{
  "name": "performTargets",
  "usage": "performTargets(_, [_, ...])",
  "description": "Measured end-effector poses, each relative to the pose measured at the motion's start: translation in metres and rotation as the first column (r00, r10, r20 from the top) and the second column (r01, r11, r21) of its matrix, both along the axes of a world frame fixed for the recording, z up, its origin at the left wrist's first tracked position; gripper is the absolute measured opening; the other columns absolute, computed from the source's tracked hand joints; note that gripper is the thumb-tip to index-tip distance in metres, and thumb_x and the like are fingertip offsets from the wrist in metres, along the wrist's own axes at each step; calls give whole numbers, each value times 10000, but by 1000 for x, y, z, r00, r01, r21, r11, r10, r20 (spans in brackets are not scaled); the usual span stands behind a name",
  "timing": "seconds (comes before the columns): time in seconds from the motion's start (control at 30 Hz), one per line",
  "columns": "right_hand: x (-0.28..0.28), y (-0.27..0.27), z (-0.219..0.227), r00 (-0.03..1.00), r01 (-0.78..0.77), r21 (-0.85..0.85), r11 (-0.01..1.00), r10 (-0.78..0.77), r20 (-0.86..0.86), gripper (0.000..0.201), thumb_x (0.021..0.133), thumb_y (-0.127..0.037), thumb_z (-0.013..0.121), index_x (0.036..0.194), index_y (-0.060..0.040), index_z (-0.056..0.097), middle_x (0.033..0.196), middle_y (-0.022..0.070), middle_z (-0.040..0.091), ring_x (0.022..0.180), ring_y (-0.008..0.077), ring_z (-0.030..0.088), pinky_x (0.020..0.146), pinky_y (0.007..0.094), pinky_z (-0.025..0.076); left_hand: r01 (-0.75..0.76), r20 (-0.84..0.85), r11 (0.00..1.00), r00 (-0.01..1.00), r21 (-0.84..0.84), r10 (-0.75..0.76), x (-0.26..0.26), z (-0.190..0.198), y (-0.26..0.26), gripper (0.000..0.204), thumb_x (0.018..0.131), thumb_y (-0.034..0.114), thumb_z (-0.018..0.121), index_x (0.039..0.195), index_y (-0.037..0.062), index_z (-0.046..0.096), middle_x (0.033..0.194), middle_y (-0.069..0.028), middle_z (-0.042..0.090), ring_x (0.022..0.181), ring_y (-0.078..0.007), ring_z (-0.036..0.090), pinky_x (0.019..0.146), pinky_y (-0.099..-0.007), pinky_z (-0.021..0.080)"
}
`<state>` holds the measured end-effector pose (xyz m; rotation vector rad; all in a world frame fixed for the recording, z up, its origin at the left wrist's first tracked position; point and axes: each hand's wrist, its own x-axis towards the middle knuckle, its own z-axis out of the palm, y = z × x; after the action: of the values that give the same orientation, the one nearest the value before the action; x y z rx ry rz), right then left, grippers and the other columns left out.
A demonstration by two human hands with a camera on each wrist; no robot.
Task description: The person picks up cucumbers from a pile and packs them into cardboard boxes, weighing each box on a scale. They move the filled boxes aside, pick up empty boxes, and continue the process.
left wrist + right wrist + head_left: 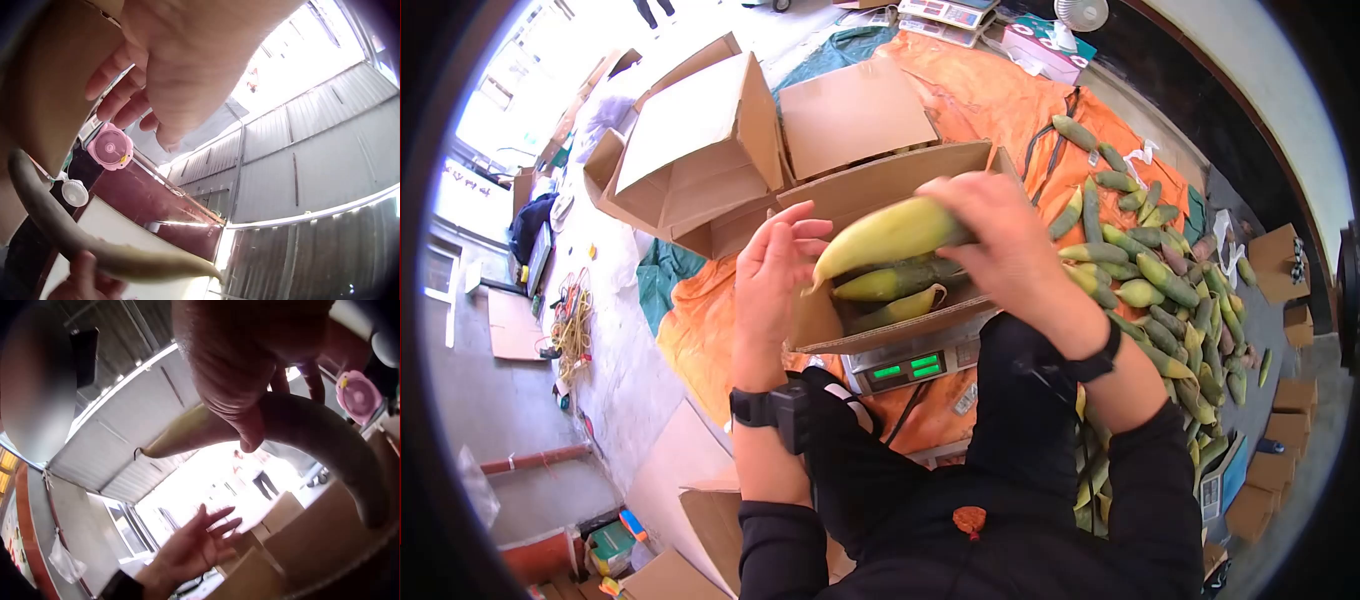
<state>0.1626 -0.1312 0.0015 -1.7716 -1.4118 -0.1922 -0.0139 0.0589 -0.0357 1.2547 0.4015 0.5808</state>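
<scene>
My right hand (1000, 240) grips a long curved green radish (890, 238) from above, holding it over an open cardboard box (880, 190). In the right wrist view the thumb of that hand (250, 381) lies across the radish (300, 422). My left hand (772, 275) is beside the pale tip with its fingers spread, and in the left wrist view the hand (181, 69) holds nothing. Several radishes (890, 283) lie in the box, which rests on a scale (915, 368) with a lit green display.
A large pile of radishes (1170, 280) covers the orange sheet (950, 85) on the right. Empty cardboard boxes (690, 130) stand beyond and left of the weighed box. More cartons (1285, 435) line the far right. A white fan (1082, 12) is at the top.
</scene>
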Motion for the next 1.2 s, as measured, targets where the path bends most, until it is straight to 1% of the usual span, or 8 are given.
performTargets(0.17, [-5,19,-63,947,31,-274,961,60,317,284,788,-158,570,1065,-203,613,920,16,556,934,216,546,724,368,449,306,-190,947,940,94,-285,-2,-2,-12,511,931,210,576,1377,20,416,1237,-115,575,1018,-187,584,826,-291,483])
performTargets(0.27, [-13,20,-61,961,2,-432,902,118,250,308,815,-157,519,1107,-206,604,968,23,566,995,214,541,777,373,448,452,-543,783,821,428,-177,11,-5,-43,603,814,113,688,1348,9,429,1112,-156,622,986,-215,600,879,-328,467])
performTargets(0.37, [-12,19,-64,975,19,-475,880,89,205,285,802,-144,570,1083,-169,610,979,35,570,979,228,547,769,372,468,443,-589,802,795,401,-144,24,-20,-44,554,807,120,692,1302,4,469,1042,-168,633,975,-219,604,878,-328,465])
performTargets(0.63, [50,-76,-44,969,227,-58,972,-232,-91,237,779,-117,657,1009,-68,626,951,103,603,918,279,582,790,371,482,387,-561,885,806,260,-188,33,-29,-38,477,847,79,644,1278,-34,476,1071,-101,615,980,-161,574,879,-284,453])
performTargets(0.7, [70,-123,-56,885,350,-191,917,-391,-253,221,796,-114,642,1011,-62,636,944,106,608,889,275,600,784,357,482,404,-553,895,797,189,-243,40,-23,-44,484,856,75,630,1299,-25,464,1066,-94,615,971,-156,576,871,-282,458])
performTargets(0.77, [78,-168,-76,821,461,-233,856,-512,-254,210,801,-96,626,1006,-57,641,929,108,611,873,274,610,768,354,484,379,-574,919,779,109,-253,47,-22,-48,508,875,88,599,1353,28,438,797,11,541,547,-43,419,496,-196,361])
performTargets(0.93, [72,-283,-161,635,610,-473,635,-750,-188,237,779,-111,648,1008,-54,634,921,131,615,860,294,609,749,378,491,397,-596,845,794,358,-121,54,-54,-31,562,855,47,593,1383,40,398,1311,-196,501,1175,-259,508,958,-352,434])
performTargets(1.2, [11,-398,-292,361,487,-826,284,-927,-106,312,720,-200,690,971,-26,629,852,181,645,839,352,622,746,401,497,378,-606,760,795,529,26,43,-58,-17,431,855,42,616,1277,32,531,1238,-134,577,1154,-224,545,932,-331,447])
